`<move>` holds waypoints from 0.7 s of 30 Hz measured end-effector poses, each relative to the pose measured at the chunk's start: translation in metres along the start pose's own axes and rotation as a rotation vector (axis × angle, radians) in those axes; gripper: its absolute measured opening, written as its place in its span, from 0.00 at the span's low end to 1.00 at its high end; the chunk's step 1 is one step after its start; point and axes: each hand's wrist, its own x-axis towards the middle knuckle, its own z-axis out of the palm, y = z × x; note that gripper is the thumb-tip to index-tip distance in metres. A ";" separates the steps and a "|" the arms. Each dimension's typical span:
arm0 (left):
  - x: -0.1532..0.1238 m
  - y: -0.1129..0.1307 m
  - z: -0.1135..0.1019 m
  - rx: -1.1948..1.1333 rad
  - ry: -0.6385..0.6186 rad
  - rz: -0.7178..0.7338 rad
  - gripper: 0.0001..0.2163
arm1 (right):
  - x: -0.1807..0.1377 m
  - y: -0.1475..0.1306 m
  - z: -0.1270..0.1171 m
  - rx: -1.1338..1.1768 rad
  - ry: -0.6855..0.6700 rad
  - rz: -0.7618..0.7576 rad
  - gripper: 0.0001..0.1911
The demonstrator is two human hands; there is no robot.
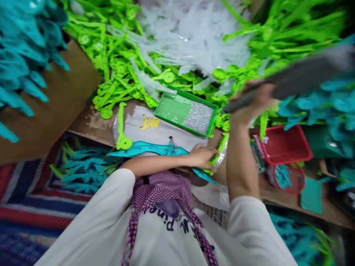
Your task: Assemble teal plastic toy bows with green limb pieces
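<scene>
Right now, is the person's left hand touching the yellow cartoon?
Apart. The head view shows it: a bare stretch of white sheet lies between the left hand and the yellow cartoon.

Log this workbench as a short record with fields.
Left hand: at a lime-green piece, grip unclear
Right hand: raised, holding a dark grey tool, blurred
Under left forearm: long turquoise piece
Green tray: small silvery pieces at one end
Beside tray: yellow cartoon cutout
Behind tray: heaped lime-green parts, translucent strips
Far right: red basket
</scene>
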 end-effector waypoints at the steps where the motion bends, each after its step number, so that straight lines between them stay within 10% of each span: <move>1: 0.001 0.000 -0.001 0.003 0.006 0.002 0.33 | 0.011 0.013 0.010 0.008 0.075 -0.077 0.31; 7: 0.003 0.001 -0.002 0.030 0.002 -0.014 0.22 | 0.055 0.076 0.064 -0.013 0.040 -0.286 0.35; 21: 0.004 0.002 -0.005 -0.032 0.006 -0.033 0.20 | 0.072 0.102 0.070 -0.030 0.051 -0.226 0.35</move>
